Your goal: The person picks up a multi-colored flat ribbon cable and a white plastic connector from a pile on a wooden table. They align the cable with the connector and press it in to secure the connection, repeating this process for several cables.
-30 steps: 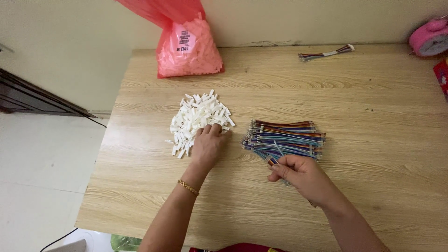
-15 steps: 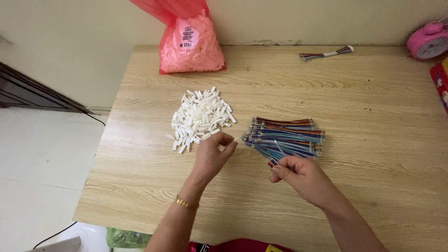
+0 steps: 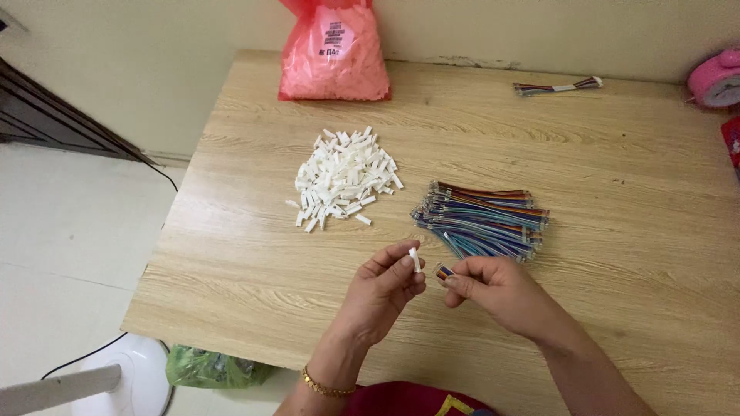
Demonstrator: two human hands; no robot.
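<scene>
My left hand [image 3: 381,289] pinches one small white plastic connector housing [image 3: 415,260] upright between thumb and fingers, just below a heap of the same white housings [image 3: 344,178]. My right hand [image 3: 493,291] grips the end of a short multicoloured ribbon cable [image 3: 445,272], its tip pointing at the white housing a few centimetres away. A stack of the same coloured ribbon cables [image 3: 482,219] lies on the wooden table [image 3: 617,192] just above my right hand.
A pink plastic bag of white parts [image 3: 334,52] stands at the table's far edge. One finished cable [image 3: 556,86] lies at the back right, near a pink round object [image 3: 717,78]. A white fan base [image 3: 123,381] and a green bag [image 3: 208,368] sit on the floor to the left.
My left hand left the white heap with one housing and came toward my right hand. My right hand lifted a cable end off the stack toward it.
</scene>
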